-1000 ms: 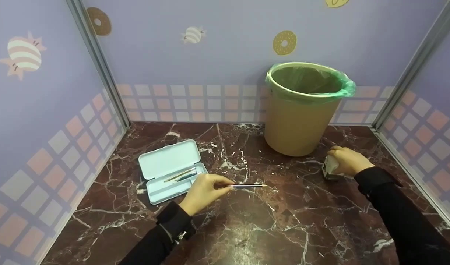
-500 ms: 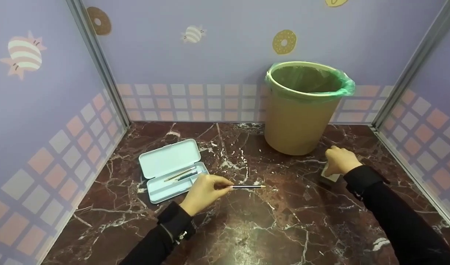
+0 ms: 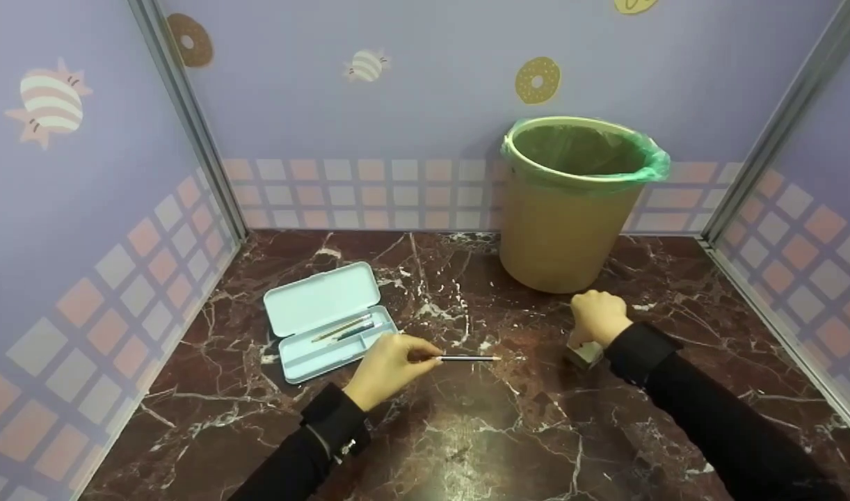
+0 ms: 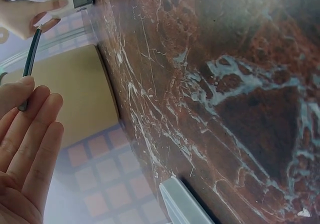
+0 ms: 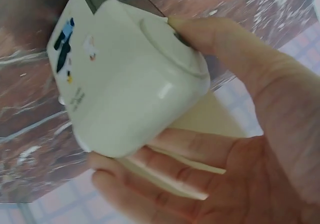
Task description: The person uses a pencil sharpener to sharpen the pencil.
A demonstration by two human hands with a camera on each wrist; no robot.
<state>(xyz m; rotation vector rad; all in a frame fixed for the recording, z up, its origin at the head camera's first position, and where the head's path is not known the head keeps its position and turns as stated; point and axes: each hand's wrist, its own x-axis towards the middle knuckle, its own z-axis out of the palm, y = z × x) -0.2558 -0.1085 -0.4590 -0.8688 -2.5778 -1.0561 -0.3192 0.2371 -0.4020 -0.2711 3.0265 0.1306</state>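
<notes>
My left hand (image 3: 389, 367) pinches a dark pencil (image 3: 470, 358) between thumb and fingers. The pencil lies level, its bare pointed end to the right. To the right, my right hand (image 3: 599, 319) grips a white tabletop pencil sharpener (image 5: 130, 84) with printed figures and a dark see-through part. In the head view the hand covers most of the sharpener. A gap separates the pencil tip from the sharpener. By the left hand lies a light blue pencil case (image 3: 321, 300), lid up, with a few slim pencils (image 3: 345, 328) inside; the hand hides its right corner.
Behind the right hand stands a tan waste bin (image 3: 560, 240) lined with a green bag (image 3: 656, 165). Patterned wall panels (image 3: 432, 97) close off the back and both sides. Dark red marbled tabletop (image 3: 467, 431) stretches in front of the hands.
My right hand has moved left and nearer to me with the sharpener, turning it along the way, so it is closer to the pencil tip. The left hand has barely moved.
</notes>
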